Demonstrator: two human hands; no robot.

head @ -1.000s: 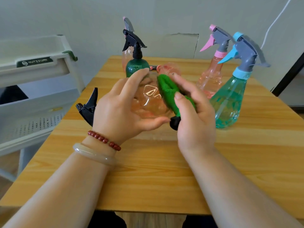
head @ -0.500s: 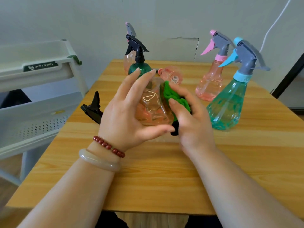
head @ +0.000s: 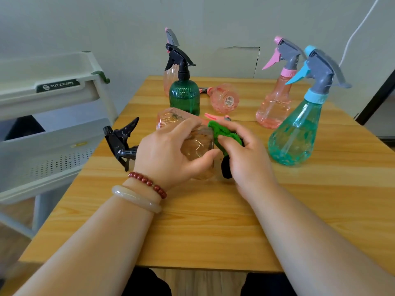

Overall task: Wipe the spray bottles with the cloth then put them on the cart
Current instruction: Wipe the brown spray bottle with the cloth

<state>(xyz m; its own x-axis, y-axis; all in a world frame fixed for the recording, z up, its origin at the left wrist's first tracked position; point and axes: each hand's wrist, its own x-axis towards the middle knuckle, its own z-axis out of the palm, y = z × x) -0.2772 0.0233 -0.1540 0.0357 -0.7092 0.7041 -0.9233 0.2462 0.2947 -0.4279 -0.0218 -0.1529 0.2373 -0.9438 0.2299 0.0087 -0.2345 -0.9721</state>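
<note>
While my left hand [head: 168,152] curled around the clear bottle [head: 198,146], its long axis ran far-left to near-right over the table [head: 213,221]. My right hand [head: 248,154] pinched the green cloth [head: 222,133] against its right side; the cart [head: 64,133] stood left, nearer my left hand.

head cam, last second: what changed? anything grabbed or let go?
The left hand rolled over the top of the clear pink bottle, fingers now curled round it, and lowered it toward the table. The right hand keeps the green cloth pressed on it. Nothing let go; the standing bottles did not move.
</note>
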